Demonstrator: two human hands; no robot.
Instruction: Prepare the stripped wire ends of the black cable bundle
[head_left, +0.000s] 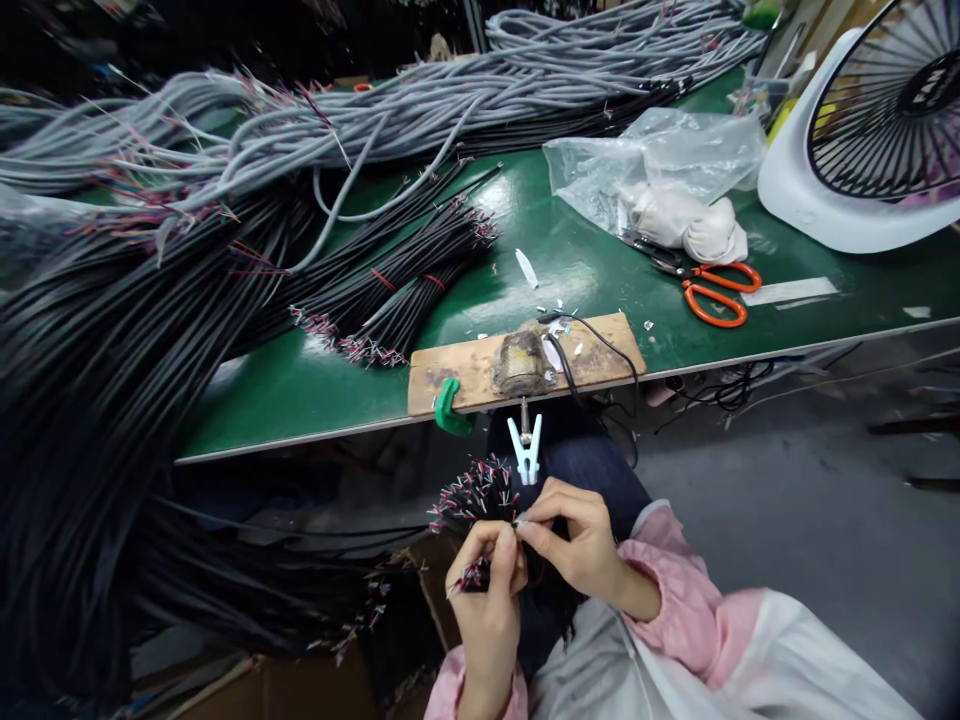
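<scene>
My left hand [491, 585] is closed around some black cables [474, 576], whose red and white wire ends stick out between the fingers. Its thumb and forefinger pinch the tip of a cable. Against that same tip, my right hand [574, 530] closes thumb and forefinger on the thin wires; the exact wires are too small to make out. Just beyond my fingers a thick bundle of black cables [476, 495] shows its stripped red, white and black ends. A light blue clothespin [528, 452] juts out from the bench edge, close above my right hand.
A green clamp [453, 408] grips a wooden board [457, 372] at the edge of the green table [300, 410]. Cable bundles [405, 270] and grey cables [420, 95] lie behind. Orange-handled scissors [716, 290], a plastic bag [660, 150] and a white fan [795, 190] are at right.
</scene>
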